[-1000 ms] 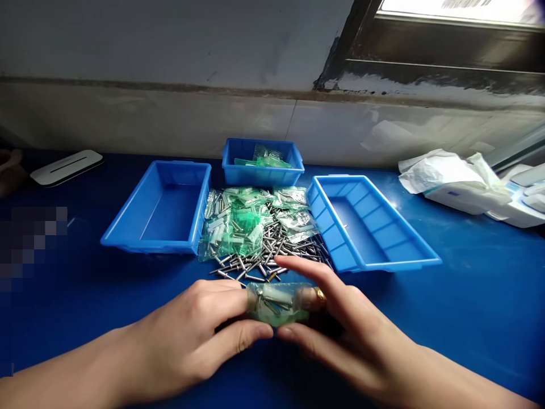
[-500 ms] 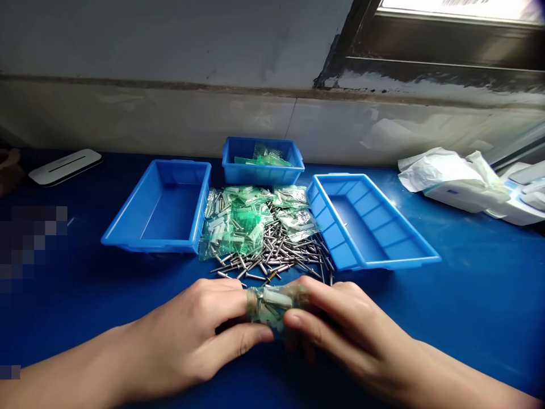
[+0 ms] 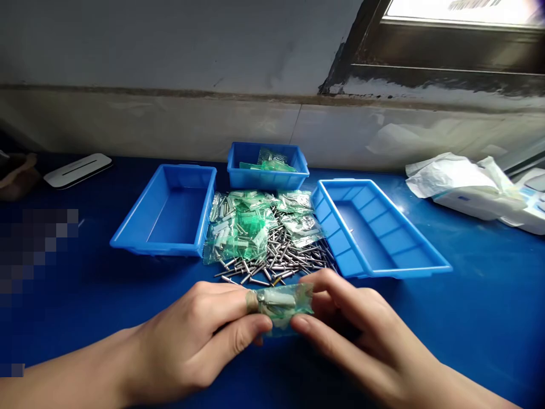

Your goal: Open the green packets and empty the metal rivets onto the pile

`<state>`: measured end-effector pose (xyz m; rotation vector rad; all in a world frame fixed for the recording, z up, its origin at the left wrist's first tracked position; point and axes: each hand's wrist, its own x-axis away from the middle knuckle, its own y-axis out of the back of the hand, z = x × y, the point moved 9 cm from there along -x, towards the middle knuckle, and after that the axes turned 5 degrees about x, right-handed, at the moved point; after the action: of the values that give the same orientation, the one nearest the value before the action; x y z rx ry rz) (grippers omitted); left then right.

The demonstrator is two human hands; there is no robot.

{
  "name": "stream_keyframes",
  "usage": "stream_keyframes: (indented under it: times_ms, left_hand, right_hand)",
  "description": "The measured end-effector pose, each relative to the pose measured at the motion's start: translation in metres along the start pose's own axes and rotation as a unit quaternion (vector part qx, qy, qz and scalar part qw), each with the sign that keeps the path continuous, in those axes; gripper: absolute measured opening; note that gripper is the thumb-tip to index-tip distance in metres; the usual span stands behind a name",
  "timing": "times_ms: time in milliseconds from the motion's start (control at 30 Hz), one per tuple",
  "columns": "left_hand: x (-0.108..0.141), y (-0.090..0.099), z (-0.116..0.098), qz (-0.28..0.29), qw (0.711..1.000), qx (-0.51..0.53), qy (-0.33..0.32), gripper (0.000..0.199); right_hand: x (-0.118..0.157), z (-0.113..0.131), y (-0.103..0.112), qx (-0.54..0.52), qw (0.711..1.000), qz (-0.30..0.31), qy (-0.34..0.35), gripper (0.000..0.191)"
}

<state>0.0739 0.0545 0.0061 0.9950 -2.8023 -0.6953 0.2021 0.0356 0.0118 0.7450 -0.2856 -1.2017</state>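
They're handling a green-tinted plastic sachet [image 3: 281, 301], nearer than the metal fasteners [image 3: 283, 258]. The left hand's [image 3: 183, 335] fingers pinch one end; I can't tell whether the right hand's [image 3: 366, 335] grip the other. Turning it would call for a steady left pinch.

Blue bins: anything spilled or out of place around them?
Loose metal fasteners lie heaped on the blue tabletop between the left bin and right bin, beside packets. Looks like a spill, though maybe deliberate.

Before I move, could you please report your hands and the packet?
Left hand gripping green packet; right hand at its other end; loose fasteners just beyond.
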Motion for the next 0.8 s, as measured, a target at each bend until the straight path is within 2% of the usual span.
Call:
stream_keyframes:
  times_ms: [67, 133, 267, 367, 400, 533, 667, 800]
  left_hand:
    - [0.0, 0.002, -0.001, -0.016, 1.0, 0.011, -0.007, 0.026]
    - [-0.001, 0.003, -0.006, -0.027, 0.999, 0.007, -0.029, 0.021]
    - [0.0, 0.008, -0.012, -0.056, 0.997, -0.001, -0.057, 0.018]
    - [0.002, 0.008, -0.01, -0.056, 0.997, 0.008, -0.058, 0.008]
    - [0.002, 0.007, -0.009, -0.052, 0.997, 0.012, -0.059, 0.012]
    - [0.002, 0.005, -0.005, -0.056, 0.997, 0.027, -0.046, 0.025]
    - [-0.001, 0.001, -0.005, -0.037, 0.999, 0.012, -0.027, 0.024]
    - [-0.001, 0.001, -0.01, -0.031, 0.998, -0.031, -0.04, 0.037]
  right_hand:
    - [0.001, -0.003, 0.004, -0.02, 0.999, -0.022, -0.017, 0.021]
    - [0.001, 0.0, 0.003, -0.036, 0.999, -0.016, -0.012, 0.027]
    - [-0.003, -0.001, -0.003, -0.101, 0.993, 0.031, -0.059, 0.007]
    - [-0.004, 0.0, -0.009, -0.151, 0.983, 0.066, -0.077, 0.019]
    - [-0.005, 0.0, -0.01, -0.156, 0.982, 0.073, -0.078, 0.023]
    - [-0.007, 0.002, -0.013, -0.111, 0.987, 0.093, -0.073, 0.04]
    - [-0.011, 0.006, -0.014, -0.025, 0.994, 0.093, -0.047, 0.042]
    - [-0.011, 0.009, -0.014, -0.004, 0.996, 0.09, -0.025, 0.042]
